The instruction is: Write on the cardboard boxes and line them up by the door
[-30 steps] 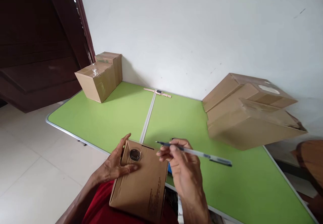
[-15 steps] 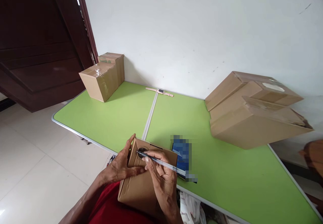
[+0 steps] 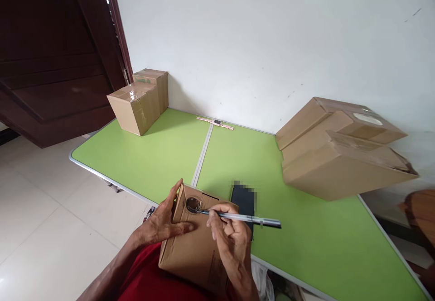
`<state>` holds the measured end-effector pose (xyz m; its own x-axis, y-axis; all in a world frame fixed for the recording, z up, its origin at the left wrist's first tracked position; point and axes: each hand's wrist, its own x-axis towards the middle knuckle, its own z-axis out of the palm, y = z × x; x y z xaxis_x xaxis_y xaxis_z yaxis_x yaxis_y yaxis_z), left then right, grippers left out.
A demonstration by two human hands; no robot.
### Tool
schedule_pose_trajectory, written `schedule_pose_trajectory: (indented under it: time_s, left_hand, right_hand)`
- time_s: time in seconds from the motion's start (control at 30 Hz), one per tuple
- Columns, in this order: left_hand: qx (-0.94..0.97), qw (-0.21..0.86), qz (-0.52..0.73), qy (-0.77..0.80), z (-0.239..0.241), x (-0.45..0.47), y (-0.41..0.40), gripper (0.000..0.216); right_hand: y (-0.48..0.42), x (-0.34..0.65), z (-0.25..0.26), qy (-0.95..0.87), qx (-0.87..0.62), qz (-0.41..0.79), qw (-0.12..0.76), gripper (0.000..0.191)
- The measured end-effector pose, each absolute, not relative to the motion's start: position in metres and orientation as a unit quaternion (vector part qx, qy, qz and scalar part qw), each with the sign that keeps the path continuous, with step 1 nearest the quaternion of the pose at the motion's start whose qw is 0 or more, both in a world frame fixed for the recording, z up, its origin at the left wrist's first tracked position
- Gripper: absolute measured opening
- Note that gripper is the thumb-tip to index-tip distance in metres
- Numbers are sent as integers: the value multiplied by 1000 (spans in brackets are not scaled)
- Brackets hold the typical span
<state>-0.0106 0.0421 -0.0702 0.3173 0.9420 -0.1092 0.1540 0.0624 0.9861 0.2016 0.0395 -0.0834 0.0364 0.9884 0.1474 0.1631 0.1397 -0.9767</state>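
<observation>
A brown cardboard box (image 3: 190, 255) rests against my body at the table's near edge. My left hand (image 3: 165, 222) grips its left side, with the thumb lying across the upper face and the fingers over the edge. Between the thumb and fingers of my right hand (image 3: 231, 237) is a pen (image 3: 246, 218) with a clear barrel. Its tip points left and meets the lower right rim of a dark round mark (image 3: 193, 204) on the box. Thin drawn lines circle the mark. Whether its brown middle is a hole, I cannot tell.
A flat dark object (image 3: 243, 199), partly blurred out, lies right of the box on the green table (image 3: 163, 151). A pink-strapped watch (image 3: 216, 122) is near the wall. Cardboard boxes stand at the back left (image 3: 136, 106) and on the right (image 3: 326, 165). A plastic bag (image 3: 261, 280) shows below the edge.
My right hand and the pen have moved right and slightly down, from the mark's left part to its lower right rim. The mark's brown middle now shows. My left hand has stayed in place.
</observation>
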Motion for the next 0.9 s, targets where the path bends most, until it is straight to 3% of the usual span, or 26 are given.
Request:
schedule_pose_trajectory:
  time_s: [0.27,0.37,0.6,0.67,0.9]
  left_hand:
    - [567,578,353,468,-72,-13,42,120]
    - [574,566,342,483,-75,-16,42,121]
    - [538,595,344,489,-83,-22,42,116]
    - [529,604,341,489,-82,-21,43,119]
    - [536,591,342,496,-79,-21,44,119]
  right_hand:
    - [102,212,-55,-553,-500,431,509,45]
    - [148,219,-49,-584,-555,400,438,51]
    - [213,220,-77,-599,-699,353,168,20]
    - [214,214,-84,-600,-717,337,115,23]
    - [200,212,-75,-618,-735,271,66,28]
